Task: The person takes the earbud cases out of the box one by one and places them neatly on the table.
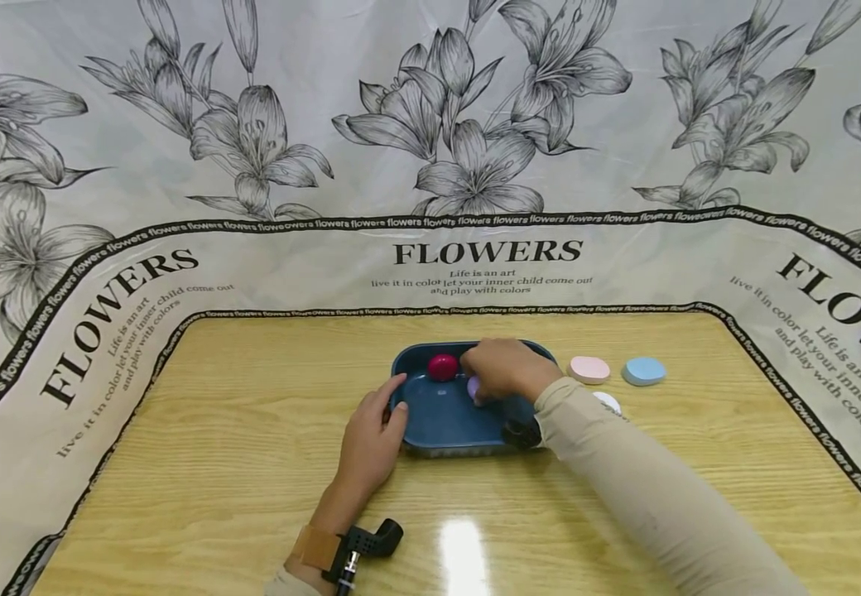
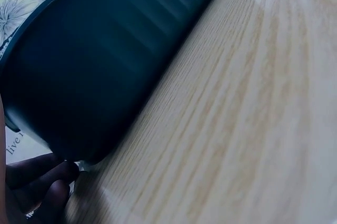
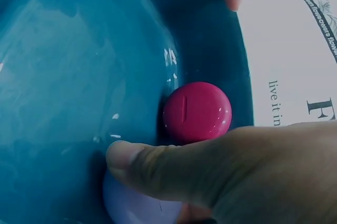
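Note:
A blue plastic basin (image 1: pixel 441 418) stands on the table. My left hand (image 1: pixel 371 434) grips its left end, with fingertips over the rim and other fingers (image 2: pixel 39 182) curled low against the outside wall. Inside the basin my right hand (image 1: pixel 508 368) pinches a lavender rounded, glossy piece (image 3: pixel 137 203); in the right wrist view the thumb (image 3: pixel 168 171) lies across its top. A glossy magenta rounded piece (image 3: pixel 197 112) with a short groove rests beside it, against the basin's far wall.
Right of the basin lie a pale pink oval piece (image 1: pixel 589 370), a light blue oval piece (image 1: pixel 644 372) and a white piece (image 1: pixel 608 403) partly hidden by the right sleeve. A flower-printed cloth (image 1: pixel 475 273) borders the wooden table (image 1: pixel 252 414) at the back and sides.

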A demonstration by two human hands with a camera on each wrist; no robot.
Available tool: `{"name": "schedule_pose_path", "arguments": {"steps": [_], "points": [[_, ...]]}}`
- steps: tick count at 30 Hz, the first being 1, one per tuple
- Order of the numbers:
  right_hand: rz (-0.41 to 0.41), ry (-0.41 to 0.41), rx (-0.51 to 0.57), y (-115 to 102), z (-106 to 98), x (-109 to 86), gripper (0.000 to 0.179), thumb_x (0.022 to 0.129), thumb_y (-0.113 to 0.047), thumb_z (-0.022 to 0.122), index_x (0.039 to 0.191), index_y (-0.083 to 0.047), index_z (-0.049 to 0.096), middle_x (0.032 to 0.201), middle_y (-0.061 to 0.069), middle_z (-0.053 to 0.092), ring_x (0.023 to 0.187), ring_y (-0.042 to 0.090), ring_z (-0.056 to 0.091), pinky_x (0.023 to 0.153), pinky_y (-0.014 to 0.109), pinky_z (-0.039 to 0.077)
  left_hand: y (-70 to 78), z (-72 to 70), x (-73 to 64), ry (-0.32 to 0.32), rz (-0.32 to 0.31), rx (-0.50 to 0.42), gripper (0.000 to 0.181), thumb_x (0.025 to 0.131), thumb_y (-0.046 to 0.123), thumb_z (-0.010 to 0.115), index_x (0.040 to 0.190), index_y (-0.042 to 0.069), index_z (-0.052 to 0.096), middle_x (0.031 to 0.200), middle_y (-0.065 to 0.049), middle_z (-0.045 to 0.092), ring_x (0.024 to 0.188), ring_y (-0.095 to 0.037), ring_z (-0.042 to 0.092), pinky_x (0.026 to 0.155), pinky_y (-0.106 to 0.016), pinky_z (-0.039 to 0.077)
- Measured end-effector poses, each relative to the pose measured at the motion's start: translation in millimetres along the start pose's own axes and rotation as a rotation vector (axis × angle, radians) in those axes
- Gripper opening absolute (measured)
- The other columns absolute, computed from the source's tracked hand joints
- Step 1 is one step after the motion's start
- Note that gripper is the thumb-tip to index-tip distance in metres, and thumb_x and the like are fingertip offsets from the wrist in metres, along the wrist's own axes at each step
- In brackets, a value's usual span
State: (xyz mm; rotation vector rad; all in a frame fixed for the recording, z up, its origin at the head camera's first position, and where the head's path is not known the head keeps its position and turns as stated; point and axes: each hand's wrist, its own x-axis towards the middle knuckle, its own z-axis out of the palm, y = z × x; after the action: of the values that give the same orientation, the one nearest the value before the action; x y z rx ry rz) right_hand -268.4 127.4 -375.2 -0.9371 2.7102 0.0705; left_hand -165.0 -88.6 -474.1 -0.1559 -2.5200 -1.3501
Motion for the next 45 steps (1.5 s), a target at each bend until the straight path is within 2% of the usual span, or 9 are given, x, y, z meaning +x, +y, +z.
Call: {"name": "schedule_pose_path", "arguments": {"steps": [10, 14, 18, 23, 30, 37, 45], "points": [[0.029, -0.026, 0.073, -2, 4, -1.7, 0.037, 0.076, -0.032, 0.087, 0.102, -0.015, 0.067, 0.09, -0.002, 0.063, 0.078, 0.018, 0.058, 0.075, 0.04, 0.05, -1.8, 0.8, -1.3, 0.011, 0.007, -0.005, 0.041, 0.102, 0.024, 0.055, 0.143, 0.026, 0.058, 0.115, -0.003, 0.064, 0.091, -0.018, 0.054, 0.08, -0.041, 0.045], [0.053, -0.042, 0.08, -3, 3, -2.7, 0.04, 0.079, -0.033, 0.085, 0.108, -0.013, 0.065, 0.095, 0.0, 0.065, 0.081, 0.02, 0.06, 0.079, 0.043, 0.05, -0.9, -0.1, -0.4, 0.018, 0.013, -0.001, 0.04, 0.102, 0.024, 0.054, 0.142, 0.025, 0.058, 0.111, -0.001, 0.063, 0.089, -0.018, 0.054, 0.079, -0.04, 0.045], [0.035, -0.048, 0.071, -5, 3, -2.6, 0.037, 0.082, -0.032, 0.083, 0.109, -0.013, 0.066, 0.092, -0.001, 0.064, 0.079, 0.019, 0.06, 0.078, 0.044, 0.05, -0.7, -1.8, -0.3, 0.021, 0.01, 0.004, 0.04, 0.102, 0.023, 0.055, 0.142, 0.025, 0.059, 0.103, 0.0, 0.061, 0.084, -0.018, 0.052, 0.075, -0.038, 0.043], [0.014, -0.054, 0.079, -4, 3, -1.2, 0.029, 0.082, -0.026, 0.078, 0.106, -0.015, 0.067, 0.09, -0.002, 0.063, 0.078, 0.018, 0.058, 0.076, 0.042, 0.049, -1.3, -1.5, 0.3, 0.024, 0.015, 0.005, 0.04, 0.101, 0.023, 0.056, 0.141, 0.025, 0.059, 0.103, 0.001, 0.061, 0.083, -0.017, 0.052, 0.074, -0.038, 0.043], [0.007, -0.086, 0.155, -2, -4, -5.1, 0.04, 0.084, -0.022, 0.069, 0.122, -0.011, 0.067, 0.102, 0.002, 0.065, 0.085, 0.018, 0.058, 0.081, 0.04, 0.049, -0.7, -1.7, 1.1, 0.022, 0.014, 0.015, 0.04, 0.101, 0.024, 0.056, 0.141, 0.027, 0.059, 0.099, 0.002, 0.06, 0.081, -0.017, 0.051, 0.073, -0.037, 0.042], [-0.004, -0.029, 0.212, -3, -13, -16.9, 0.043, 0.084, -0.022, 0.066, 0.125, -0.01, 0.067, 0.102, 0.002, 0.065, 0.087, 0.019, 0.058, 0.08, 0.039, 0.049, 0.0, -1.1, 1.3, 0.017, 0.017, 0.018, 0.04, 0.101, 0.025, 0.054, 0.141, 0.026, 0.059, 0.097, 0.002, 0.059, 0.079, -0.017, 0.05, 0.071, -0.037, 0.041], [-0.031, 0.093, 0.306, 3, -9, -25.2, 0.04, 0.087, -0.022, 0.066, 0.123, -0.005, 0.068, 0.108, 0.005, 0.066, 0.091, 0.019, 0.058, 0.083, 0.038, 0.048, -0.8, -0.2, 0.8, 0.02, 0.013, 0.009, 0.041, 0.101, 0.023, 0.055, 0.142, 0.027, 0.059, 0.104, 0.001, 0.062, 0.083, -0.017, 0.052, 0.073, -0.037, 0.042]]}}
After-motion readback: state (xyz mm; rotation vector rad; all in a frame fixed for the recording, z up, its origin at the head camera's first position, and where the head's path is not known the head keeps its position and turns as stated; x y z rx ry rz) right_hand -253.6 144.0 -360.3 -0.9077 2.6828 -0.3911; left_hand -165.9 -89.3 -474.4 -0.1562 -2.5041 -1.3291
